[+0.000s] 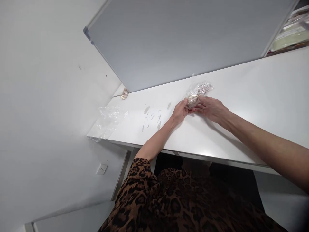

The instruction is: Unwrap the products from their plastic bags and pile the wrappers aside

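Observation:
Between both hands is a small tan and brown lump wrapped in clear plastic film [193, 99], held low over the white table [253, 96]. My left hand [180, 111] grips its left side, with thumb and fingers closed on it. On the right side, my right hand [210, 109] pinches the same lump, fingers partly beneath. What is inside the film is too small to make out. Just behind the hands lies more crumpled clear plastic with a brownish, shiny bundle [204, 88]; whether it joins the held film I cannot tell.
A loose sheet of clear plastic film [109, 117] lies at the table's left end, hanging over the edge. A small wrapped brownish bundle [125, 93] sits by the corner of the grey board [169, 38] along the back. Greyish marks [152, 116] spot the tabletop.

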`<state>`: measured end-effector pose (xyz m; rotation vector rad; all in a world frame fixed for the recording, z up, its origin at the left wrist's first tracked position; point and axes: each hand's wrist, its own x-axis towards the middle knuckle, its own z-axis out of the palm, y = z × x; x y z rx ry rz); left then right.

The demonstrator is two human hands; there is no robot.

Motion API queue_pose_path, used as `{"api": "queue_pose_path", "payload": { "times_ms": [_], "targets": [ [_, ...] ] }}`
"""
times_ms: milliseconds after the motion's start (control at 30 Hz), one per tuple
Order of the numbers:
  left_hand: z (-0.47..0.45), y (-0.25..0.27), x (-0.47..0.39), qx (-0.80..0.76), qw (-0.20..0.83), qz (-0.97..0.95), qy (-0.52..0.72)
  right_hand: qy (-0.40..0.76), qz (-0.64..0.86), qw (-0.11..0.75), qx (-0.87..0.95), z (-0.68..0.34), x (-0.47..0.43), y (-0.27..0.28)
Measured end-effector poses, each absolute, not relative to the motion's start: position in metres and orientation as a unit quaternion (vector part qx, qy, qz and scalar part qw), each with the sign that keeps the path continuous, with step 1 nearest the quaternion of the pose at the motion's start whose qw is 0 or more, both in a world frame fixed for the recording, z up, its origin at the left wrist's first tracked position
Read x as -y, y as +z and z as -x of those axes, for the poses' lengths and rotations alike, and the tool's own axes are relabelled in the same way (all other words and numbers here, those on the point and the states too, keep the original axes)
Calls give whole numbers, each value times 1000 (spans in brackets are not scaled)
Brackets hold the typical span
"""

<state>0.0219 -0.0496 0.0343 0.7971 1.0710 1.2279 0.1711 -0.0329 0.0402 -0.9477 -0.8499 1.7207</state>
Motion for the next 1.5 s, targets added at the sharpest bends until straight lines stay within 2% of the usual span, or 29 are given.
{"api": "queue_pose_path", "payload": {
  "times_ms": [133,233,433,567,867,1167,1367,1500],
  "targets": [
    [-21,35,48,-451,648,-350,504,712,381,514,289,-173,26,44],
    [-14,31,45,-453,636,-375,500,709,381,514,296,-177,21,37],
    [1,24,34,-484,569,-378,548,690,343,453,449,-185,14,22],
    [4,26,33,-525,542,-362,548,707,338,429,449,-186,18,20],
    [5,38,38,-515,554,-303,580,685,364,497,389,-182,17,20],
    [6,42,45,-497,563,-337,568,670,394,435,455,-185,23,20],
    [15,48,42,-520,538,-286,599,701,385,486,352,-185,19,22],
    [16,53,44,-478,583,-258,605,691,381,498,359,-185,16,21]
  ]
}}
